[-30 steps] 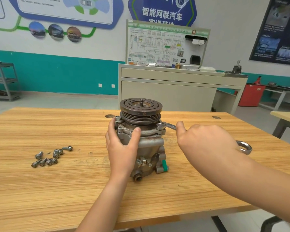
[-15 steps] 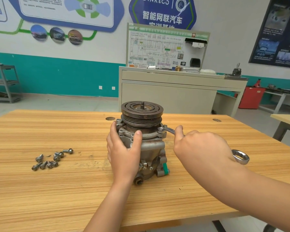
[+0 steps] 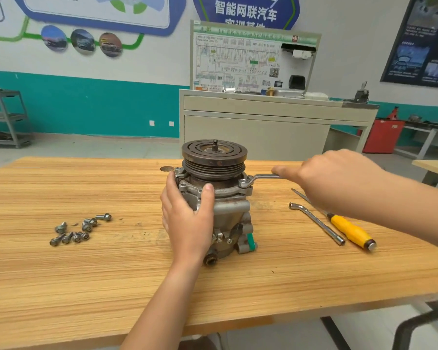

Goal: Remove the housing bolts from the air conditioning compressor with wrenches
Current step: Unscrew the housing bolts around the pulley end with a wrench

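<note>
Compressor stands upright near the middle of the wooden surface, its dark grooved pulley on top. Our left hand wraps its near left side: the fingers curl round the left of the housing and the thumb presses the front of the flange, spread wide from them. Our right hand is to the compressor's right, at about flange height, curled round the handle of a wrench, with the forefinger laid straight along the shaft. The wrench head sits on the flange at the compressor's right shoulder, just under the pulley, and the handle runs out level to the right.

Left of the compressor, well apart, lies a small cluster of loose bolts. To its right, on the surface below our right forearm, lie a bent socket bar and a yellow-handled screwdriver, side by side.

Half a second ago the wrench handle slanted from the compressor toward us and to the right, with its free ring end showing past our right hand. Now the handle has swung away from us to point straight right, the hand covers that end, and the bar and screwdriver have come out from under the arm. The left hand's grip and the bolts match the earlier view.
</note>
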The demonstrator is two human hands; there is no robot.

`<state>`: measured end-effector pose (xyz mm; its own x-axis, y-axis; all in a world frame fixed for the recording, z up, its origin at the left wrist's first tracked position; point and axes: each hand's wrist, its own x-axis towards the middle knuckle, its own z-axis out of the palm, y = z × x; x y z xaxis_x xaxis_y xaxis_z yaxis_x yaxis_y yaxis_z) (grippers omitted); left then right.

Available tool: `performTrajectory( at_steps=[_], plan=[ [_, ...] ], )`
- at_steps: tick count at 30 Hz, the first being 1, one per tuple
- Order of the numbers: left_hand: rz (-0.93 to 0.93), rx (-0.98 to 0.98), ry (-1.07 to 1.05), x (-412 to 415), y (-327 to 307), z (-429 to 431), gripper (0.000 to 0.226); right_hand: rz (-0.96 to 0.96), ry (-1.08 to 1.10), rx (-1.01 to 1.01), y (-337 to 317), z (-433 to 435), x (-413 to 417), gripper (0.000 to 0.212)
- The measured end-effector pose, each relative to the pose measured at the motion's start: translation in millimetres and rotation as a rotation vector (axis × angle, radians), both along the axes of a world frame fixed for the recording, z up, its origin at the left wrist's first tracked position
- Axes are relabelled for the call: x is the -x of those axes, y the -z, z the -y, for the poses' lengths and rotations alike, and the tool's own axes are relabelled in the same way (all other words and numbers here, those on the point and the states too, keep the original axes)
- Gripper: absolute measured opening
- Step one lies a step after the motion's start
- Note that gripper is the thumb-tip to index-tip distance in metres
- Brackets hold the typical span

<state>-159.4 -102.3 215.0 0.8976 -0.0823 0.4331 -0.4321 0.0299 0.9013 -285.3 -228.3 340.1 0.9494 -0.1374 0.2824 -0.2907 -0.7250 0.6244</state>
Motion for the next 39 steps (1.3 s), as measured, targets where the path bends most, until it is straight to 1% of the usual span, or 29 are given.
performTrajectory(
  at_steps=[3,8,12,17,18,20,24,26,28,30,32,33,35,37,39],
  plan=[
    [0.024,0.063,-0.03,1,1,4,0.08,0.062,-0.03,0.049,1,17,-9,0.064],
    [0.028,0.095,-0.053,-3,4,7,0.091,0.066,-0.108,0.106,7,37,-30,0.049],
    [0.076,0.132,-0.073,-4,5,9,0.085,0.067,-0.096,0.035,16,41,-58,0.036],
    [0.084,0.127,-0.056,-5,5,9,0.083,0.083,-0.065,-0.024,31,45,-82,0.029],
    [0.081,0.121,-0.054,-5,5,9,0.083,0.112,-0.058,-0.051,32,47,-80,0.027],
    [0.082,0.118,-0.05,-4,6,8,0.082,0.229,-0.071,-0.135,33,52,-70,0.025],
    [0.068,0.121,-0.025,-6,5,7,0.083,0.508,-0.311,-0.367,33,49,-35,0.022],
    [0.054,0.134,0.01,-6,6,4,0.082,0.543,-0.354,-0.435,31,40,-20,0.024],
    [0.023,0.168,0.071,-6,9,-1,0.068,0.524,-0.367,-0.465,30,31,-7,0.028],
    [-0.043,0.27,0.14,-9,13,-11,0.054,0.426,-0.331,-0.456,32,22,3,0.037],
    [-0.065,0.361,0.129,-15,16,-22,0.054,0.326,-0.223,-0.489,34,16,11,0.047],
    [-0.059,0.361,0.103,-18,18,-26,0.053,0.295,-0.183,-0.483,35,16,14,0.045],
    [-0.057,0.3,0.042,-21,20,-29,0.043,0.25,-0.139,-0.457,37,14,16,0.039],
    [-0.052,0.232,-0.013,-22,21,-29,0.03,0.225,-0.123,-0.458,37,11,15,0.038],
    [-0.056,0.186,-0.03,-22,22,-28,0.026,0.211,-0.101,-0.455,36,10,13,0.039]
  ],
)
